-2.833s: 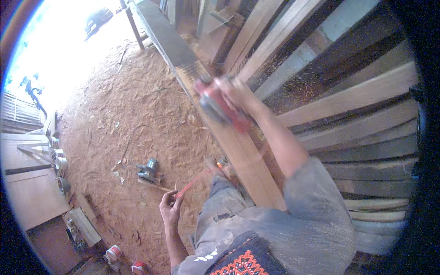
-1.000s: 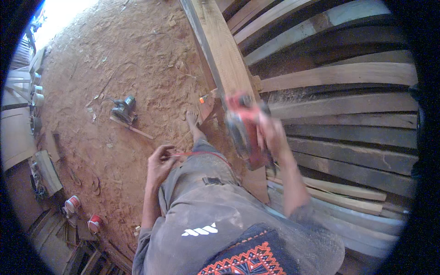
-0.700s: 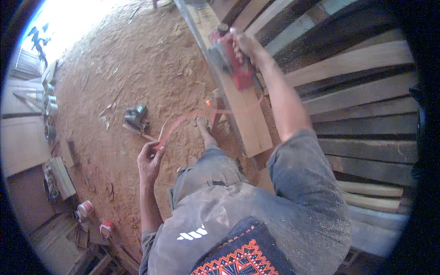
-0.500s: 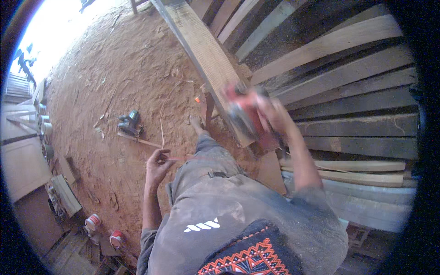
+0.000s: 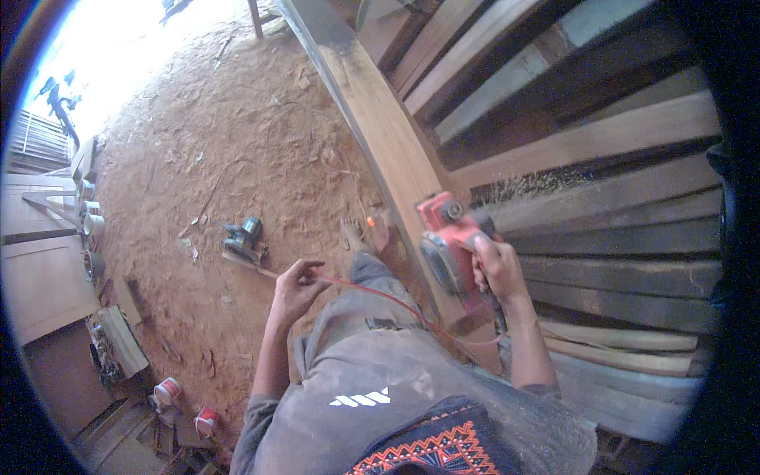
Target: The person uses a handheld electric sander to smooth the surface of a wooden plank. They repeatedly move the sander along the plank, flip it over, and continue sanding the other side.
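My right hand [image 5: 502, 271] is wrapped round the handle of a red electric planer [image 5: 459, 226], which rests on the near end of a long wooden board [image 5: 384, 119]. Pale shavings [image 5: 530, 186] spray out to the planer's right. My left hand [image 5: 298, 290] pinches a red power cord [image 5: 380, 294] out to the left, above the ground. From there the cord sags across in front of my body toward the planer's rear. Part of the planer's base is hidden behind its body and my hand.
Stacked timber beams [image 5: 625, 198] fill the right side. On the dirt floor [image 5: 261, 150] lies a green and black power tool [image 5: 245, 236]. Paint buckets [image 5: 207, 422] and wooden panels [image 5: 47, 277] line the left. My bare foot [image 5: 351, 233] is beside the board.
The planer has come back along the board, nearer to me, and spraying shavings now show. The cord hangs in a clearer curve. The whole view has shifted slightly.
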Available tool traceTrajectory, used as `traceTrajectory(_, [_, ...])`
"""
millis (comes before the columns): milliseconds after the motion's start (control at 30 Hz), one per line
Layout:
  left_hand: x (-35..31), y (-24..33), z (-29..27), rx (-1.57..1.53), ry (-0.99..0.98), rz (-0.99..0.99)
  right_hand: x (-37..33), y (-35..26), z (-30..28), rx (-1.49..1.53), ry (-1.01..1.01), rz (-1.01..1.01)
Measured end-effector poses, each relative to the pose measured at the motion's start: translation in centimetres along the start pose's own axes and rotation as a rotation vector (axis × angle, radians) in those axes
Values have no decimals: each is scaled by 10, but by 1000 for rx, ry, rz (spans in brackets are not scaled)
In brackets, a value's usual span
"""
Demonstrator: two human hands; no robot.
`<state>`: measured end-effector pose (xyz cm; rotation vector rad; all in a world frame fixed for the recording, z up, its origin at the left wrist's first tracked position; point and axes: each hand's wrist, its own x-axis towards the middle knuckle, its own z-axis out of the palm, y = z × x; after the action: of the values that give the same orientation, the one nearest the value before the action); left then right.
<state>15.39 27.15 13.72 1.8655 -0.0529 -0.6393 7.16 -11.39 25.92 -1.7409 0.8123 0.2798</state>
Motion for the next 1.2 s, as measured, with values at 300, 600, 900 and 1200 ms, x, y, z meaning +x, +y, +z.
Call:
traceTrajectory(300, [24,12,-27,-124,494,-204,333,-247,128,-87,-153,-658])
traceTrajectory(600, [-33,-32,-22,-118,478,-201,315,-221,121,-243,-226,-507])
traceTrajectory(900, [-44,-70,23,20,-14,47,33,40,6,-220,-154,-143])
traceTrajectory(1200, [-73,-56,39,-59,108,14,51,23,33,-188,-159,-185])
